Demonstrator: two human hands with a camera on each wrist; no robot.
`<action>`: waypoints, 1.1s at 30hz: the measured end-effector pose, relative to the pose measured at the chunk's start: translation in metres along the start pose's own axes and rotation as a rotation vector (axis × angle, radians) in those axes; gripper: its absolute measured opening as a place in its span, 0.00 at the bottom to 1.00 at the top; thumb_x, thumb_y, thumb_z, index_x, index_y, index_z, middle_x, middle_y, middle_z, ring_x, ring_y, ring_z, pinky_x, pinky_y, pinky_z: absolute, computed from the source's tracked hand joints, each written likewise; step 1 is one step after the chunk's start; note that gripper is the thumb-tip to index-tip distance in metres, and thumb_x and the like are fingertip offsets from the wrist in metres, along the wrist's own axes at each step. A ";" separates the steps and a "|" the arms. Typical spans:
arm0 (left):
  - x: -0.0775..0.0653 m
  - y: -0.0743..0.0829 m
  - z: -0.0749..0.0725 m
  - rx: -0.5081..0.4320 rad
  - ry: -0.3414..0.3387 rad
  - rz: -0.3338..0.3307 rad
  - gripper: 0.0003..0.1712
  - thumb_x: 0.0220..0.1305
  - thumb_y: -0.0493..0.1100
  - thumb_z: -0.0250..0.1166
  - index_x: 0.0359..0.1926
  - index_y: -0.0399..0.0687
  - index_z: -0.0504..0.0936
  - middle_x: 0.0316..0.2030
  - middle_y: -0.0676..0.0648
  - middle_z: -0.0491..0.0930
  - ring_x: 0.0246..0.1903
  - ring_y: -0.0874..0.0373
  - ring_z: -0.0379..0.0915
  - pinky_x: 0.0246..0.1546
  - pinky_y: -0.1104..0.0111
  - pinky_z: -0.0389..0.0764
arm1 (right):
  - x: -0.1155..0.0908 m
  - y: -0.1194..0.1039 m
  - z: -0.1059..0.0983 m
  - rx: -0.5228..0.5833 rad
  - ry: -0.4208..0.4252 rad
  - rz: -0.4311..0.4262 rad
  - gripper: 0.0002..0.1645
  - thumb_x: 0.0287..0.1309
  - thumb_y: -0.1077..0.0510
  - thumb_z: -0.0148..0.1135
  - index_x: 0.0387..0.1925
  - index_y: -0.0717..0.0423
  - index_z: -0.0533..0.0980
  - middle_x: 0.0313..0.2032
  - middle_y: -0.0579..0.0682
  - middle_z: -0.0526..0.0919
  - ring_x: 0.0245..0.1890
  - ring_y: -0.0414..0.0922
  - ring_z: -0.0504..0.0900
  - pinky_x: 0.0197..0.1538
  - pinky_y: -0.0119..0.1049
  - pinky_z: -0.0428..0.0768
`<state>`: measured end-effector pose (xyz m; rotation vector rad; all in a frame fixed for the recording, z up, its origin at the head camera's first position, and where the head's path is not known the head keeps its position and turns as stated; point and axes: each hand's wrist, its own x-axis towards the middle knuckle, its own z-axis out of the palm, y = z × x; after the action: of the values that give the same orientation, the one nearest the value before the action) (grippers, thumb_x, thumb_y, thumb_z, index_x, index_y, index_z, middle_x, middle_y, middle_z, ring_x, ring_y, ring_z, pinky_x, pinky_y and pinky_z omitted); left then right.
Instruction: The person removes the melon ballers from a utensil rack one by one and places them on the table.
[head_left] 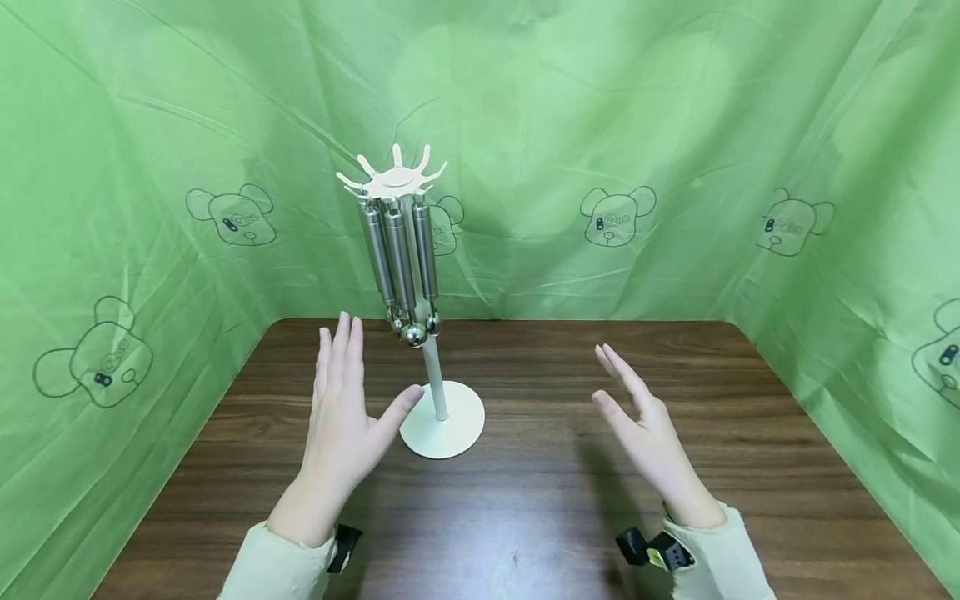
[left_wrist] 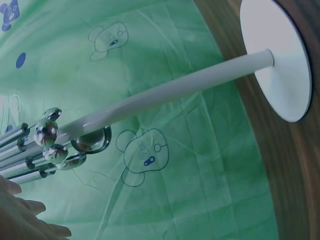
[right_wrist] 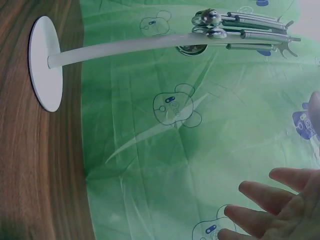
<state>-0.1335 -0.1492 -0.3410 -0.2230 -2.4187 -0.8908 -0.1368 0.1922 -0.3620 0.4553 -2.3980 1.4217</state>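
A white stand [head_left: 432, 367] with a round base [head_left: 461, 421] and a crown of hooks [head_left: 397, 179] stands upright on the table. Several metal utensils [head_left: 397, 258] hang from the hooks, with thick cylindrical handles and small, shiny rounded heads at the bottom; one head [left_wrist: 91, 141] looks bowl-shaped in the left wrist view. My left hand [head_left: 341, 425] is held in front and to the left of the stand, fingers straight, thumb spread and overlapping the base's edge. Well to the right, my right hand [head_left: 648, 429] hovers over the table with fingers extended, holding nothing.
The dark wood-grain table [head_left: 540, 492] is enclosed at the back and both sides by green cloth [head_left: 525, 100] printed with bear faces. Each wrist wears a small black camera device, such as the right one [head_left: 652, 550], below pale sleeves [head_left: 720, 558].
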 end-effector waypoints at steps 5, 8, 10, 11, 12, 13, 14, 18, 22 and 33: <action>0.007 -0.001 -0.007 -0.019 0.038 0.049 0.57 0.61 0.63 0.66 0.79 0.57 0.42 0.80 0.52 0.40 0.79 0.44 0.29 0.69 0.31 0.46 | 0.007 -0.004 -0.002 0.071 -0.008 0.010 0.32 0.73 0.59 0.51 0.74 0.40 0.59 0.71 0.53 0.68 0.68 0.24 0.62 0.61 0.15 0.66; 0.011 0.000 -0.010 -0.032 0.050 0.076 0.56 0.62 0.63 0.65 0.79 0.56 0.43 0.80 0.52 0.41 0.79 0.45 0.29 0.70 0.33 0.46 | 0.011 -0.007 -0.004 0.133 -0.025 0.011 0.30 0.74 0.59 0.49 0.74 0.43 0.60 0.71 0.56 0.68 0.67 0.25 0.65 0.59 0.17 0.70; 0.014 0.000 -0.012 -0.046 0.055 0.086 0.55 0.62 0.63 0.65 0.79 0.54 0.44 0.79 0.51 0.41 0.79 0.45 0.30 0.71 0.34 0.46 | 0.013 -0.009 -0.005 0.151 -0.036 0.015 0.30 0.74 0.59 0.48 0.74 0.44 0.60 0.71 0.55 0.68 0.67 0.27 0.67 0.59 0.17 0.70; 0.015 0.000 -0.014 -0.053 0.058 0.090 0.55 0.63 0.63 0.65 0.79 0.53 0.44 0.79 0.51 0.41 0.79 0.46 0.30 0.72 0.35 0.46 | 0.015 -0.010 -0.005 0.156 -0.042 0.022 0.30 0.74 0.58 0.48 0.74 0.43 0.60 0.71 0.55 0.68 0.67 0.29 0.68 0.59 0.17 0.71; 0.017 0.000 -0.015 -0.057 0.061 0.096 0.55 0.63 0.62 0.65 0.79 0.52 0.44 0.79 0.51 0.42 0.79 0.46 0.30 0.72 0.36 0.45 | 0.016 -0.010 -0.005 0.153 -0.046 0.030 0.30 0.74 0.57 0.49 0.74 0.43 0.60 0.71 0.54 0.69 0.68 0.31 0.68 0.59 0.18 0.71; 0.018 0.000 -0.015 -0.062 0.064 0.101 0.54 0.63 0.62 0.64 0.79 0.51 0.45 0.79 0.51 0.42 0.79 0.46 0.30 0.73 0.37 0.45 | 0.017 -0.011 -0.005 0.150 -0.051 0.038 0.30 0.74 0.56 0.49 0.74 0.42 0.60 0.71 0.53 0.69 0.68 0.34 0.69 0.59 0.18 0.72; 0.019 0.001 -0.016 -0.066 0.066 0.108 0.54 0.63 0.62 0.64 0.79 0.50 0.45 0.79 0.50 0.42 0.79 0.46 0.30 0.73 0.38 0.45 | 0.019 -0.012 -0.005 0.149 -0.057 0.048 0.30 0.74 0.55 0.50 0.74 0.41 0.60 0.71 0.52 0.69 0.69 0.37 0.69 0.59 0.18 0.72; 0.026 0.003 -0.020 -0.070 0.077 0.141 0.53 0.65 0.65 0.61 0.79 0.47 0.46 0.79 0.49 0.43 0.79 0.46 0.31 0.74 0.39 0.44 | 0.023 -0.017 -0.004 0.156 -0.086 0.075 0.31 0.73 0.52 0.53 0.74 0.40 0.60 0.71 0.49 0.69 0.71 0.48 0.67 0.59 0.19 0.73; 0.035 0.009 -0.024 -0.075 0.095 0.176 0.53 0.65 0.69 0.57 0.78 0.46 0.47 0.79 0.48 0.44 0.79 0.46 0.32 0.75 0.41 0.43 | 0.029 -0.022 -0.003 0.161 -0.100 0.053 0.31 0.72 0.53 0.54 0.73 0.41 0.61 0.70 0.49 0.70 0.70 0.49 0.69 0.59 0.20 0.74; 0.065 0.022 -0.035 -0.101 0.192 0.312 0.54 0.65 0.74 0.49 0.76 0.39 0.53 0.77 0.42 0.51 0.78 0.47 0.39 0.76 0.46 0.45 | 0.045 -0.040 -0.002 0.190 -0.135 0.016 0.30 0.71 0.53 0.56 0.71 0.42 0.65 0.68 0.47 0.73 0.68 0.42 0.71 0.60 0.24 0.75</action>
<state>-0.1649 -0.1567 -0.2710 -0.5128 -2.0915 -0.8486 -0.1599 0.1711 -0.3108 0.5972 -2.3836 1.6849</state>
